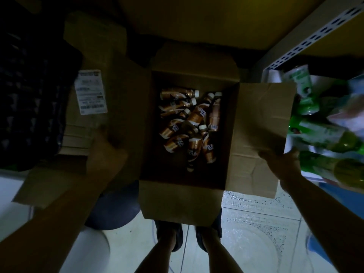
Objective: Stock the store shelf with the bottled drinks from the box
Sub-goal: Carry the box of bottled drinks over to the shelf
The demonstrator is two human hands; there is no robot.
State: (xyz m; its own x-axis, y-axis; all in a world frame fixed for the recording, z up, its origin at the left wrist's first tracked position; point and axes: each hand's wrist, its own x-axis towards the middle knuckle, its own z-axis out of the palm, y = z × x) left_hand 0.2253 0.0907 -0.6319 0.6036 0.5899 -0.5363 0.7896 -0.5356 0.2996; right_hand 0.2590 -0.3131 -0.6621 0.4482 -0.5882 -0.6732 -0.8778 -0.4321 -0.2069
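An open cardboard box [177, 201] stands on the floor below me, all its flaps folded outward. Several brown coffee bottles with white caps [189, 123] lie loose in a heap at its bottom. My left hand [107, 152] grips the left flap [126, 99] near its outer edge. My right hand [279, 164] holds the outer edge of the right flap [260, 123]. The store shelf [307, 46] with its perforated white upright rises at the right, its lower level holding green bottles [323, 134].
A taped carton with a white shipping label [91, 91] sits left of the box, beside a dark crate [29, 95]. My two feet in dark slippers [189, 235] stand on the pale tiled floor [256, 233]. A dark round object [116, 207] rests under the left flap.
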